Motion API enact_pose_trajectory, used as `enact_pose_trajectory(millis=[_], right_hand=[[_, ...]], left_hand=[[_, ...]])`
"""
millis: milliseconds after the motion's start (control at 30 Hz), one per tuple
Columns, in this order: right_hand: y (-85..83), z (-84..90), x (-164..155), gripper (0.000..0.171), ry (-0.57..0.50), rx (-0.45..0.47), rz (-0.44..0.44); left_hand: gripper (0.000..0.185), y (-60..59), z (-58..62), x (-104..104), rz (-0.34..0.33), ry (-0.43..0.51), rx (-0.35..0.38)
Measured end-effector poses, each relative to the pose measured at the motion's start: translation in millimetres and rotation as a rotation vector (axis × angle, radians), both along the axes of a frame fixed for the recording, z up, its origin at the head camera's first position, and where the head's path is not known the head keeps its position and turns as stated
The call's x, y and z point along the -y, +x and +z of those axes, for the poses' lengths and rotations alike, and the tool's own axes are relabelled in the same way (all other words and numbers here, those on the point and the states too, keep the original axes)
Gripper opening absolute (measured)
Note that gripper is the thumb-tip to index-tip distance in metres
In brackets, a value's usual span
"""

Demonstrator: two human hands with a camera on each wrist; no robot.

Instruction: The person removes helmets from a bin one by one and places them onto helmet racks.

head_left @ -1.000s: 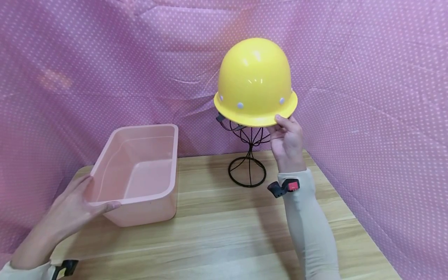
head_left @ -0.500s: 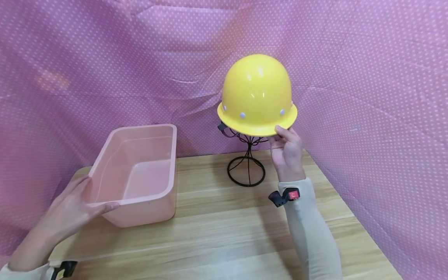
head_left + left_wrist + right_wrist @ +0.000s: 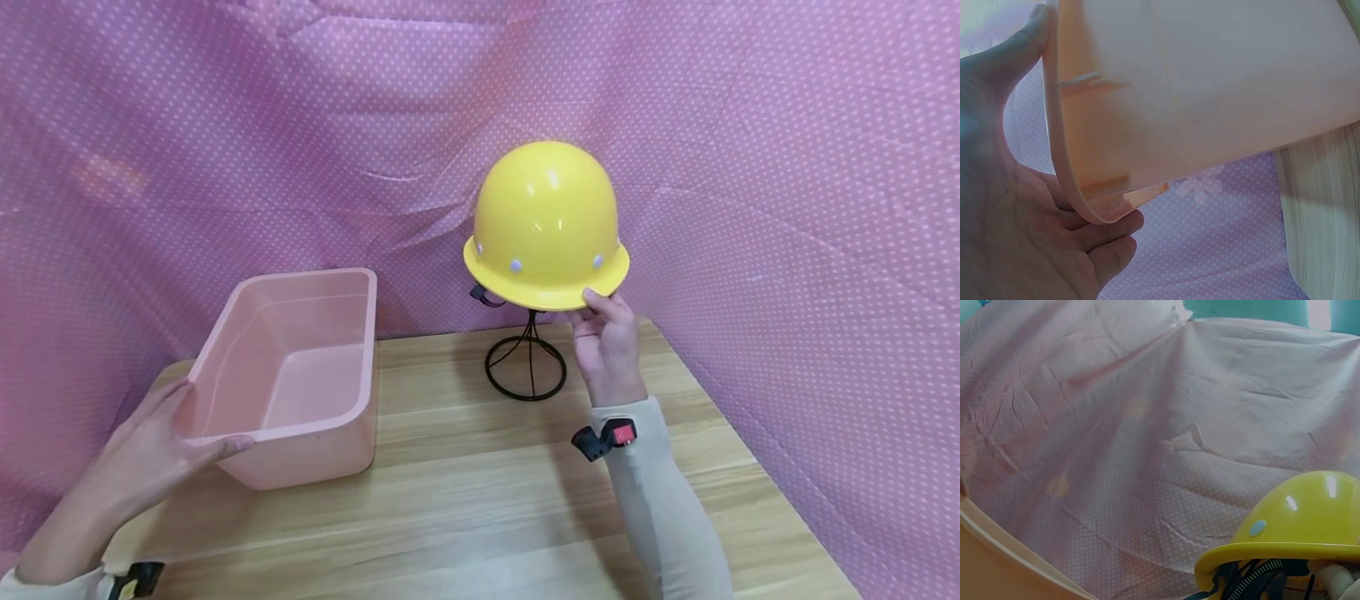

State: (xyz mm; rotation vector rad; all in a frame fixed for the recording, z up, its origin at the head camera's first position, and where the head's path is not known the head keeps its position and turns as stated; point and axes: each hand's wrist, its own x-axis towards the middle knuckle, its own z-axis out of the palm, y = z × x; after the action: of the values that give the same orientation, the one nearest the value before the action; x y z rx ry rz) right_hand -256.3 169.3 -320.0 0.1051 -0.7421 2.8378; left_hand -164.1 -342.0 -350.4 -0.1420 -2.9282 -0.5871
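Observation:
A yellow hard hat (image 3: 547,217) sits over the top of a black wire stand (image 3: 527,367), hiding the stand's upper part. My right hand (image 3: 609,346) pinches the hat's front brim, thumb on top and fingers underneath. In the right wrist view the hard hat (image 3: 1310,512) shows its dark inner straps below the brim. My left hand (image 3: 161,442) holds the near left corner of a pink plastic basin (image 3: 300,425), thumb on the outside of the rim. In the left wrist view its fingers (image 3: 1110,250) curl at the basin's rim (image 3: 1054,125).
Both the basin and the stand rest on a light wood table (image 3: 450,517). A pink dotted cloth (image 3: 420,117) hangs behind and on both sides, close to the table's back edge.
My right hand has lowered the hard hat further down over the wire stand, covering its upper wires. My left hand has stayed at the basin's corner.

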Motion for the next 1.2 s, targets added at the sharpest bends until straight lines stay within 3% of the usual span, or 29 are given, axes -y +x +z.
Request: enact_pose_trajectory(millis=[467,867,1200], right_hand=[[3.9,-16.0,1.7,0.055,0.027,0.029,-0.007],[5.7,-24.2,2.8,0.053,0.035,0.036,-0.013],[3.9,-34.3,2.4,0.051,0.058,0.079,0.011]], left_hand=[[0.103,0.5,-0.5,-1.2,0.012,0.007,-0.012],[0.104,0.6,-1.3,-0.7,0.004,0.000,0.025],[0.105,1.2,-2.6,-1.0,0.007,-0.004,0.001]])
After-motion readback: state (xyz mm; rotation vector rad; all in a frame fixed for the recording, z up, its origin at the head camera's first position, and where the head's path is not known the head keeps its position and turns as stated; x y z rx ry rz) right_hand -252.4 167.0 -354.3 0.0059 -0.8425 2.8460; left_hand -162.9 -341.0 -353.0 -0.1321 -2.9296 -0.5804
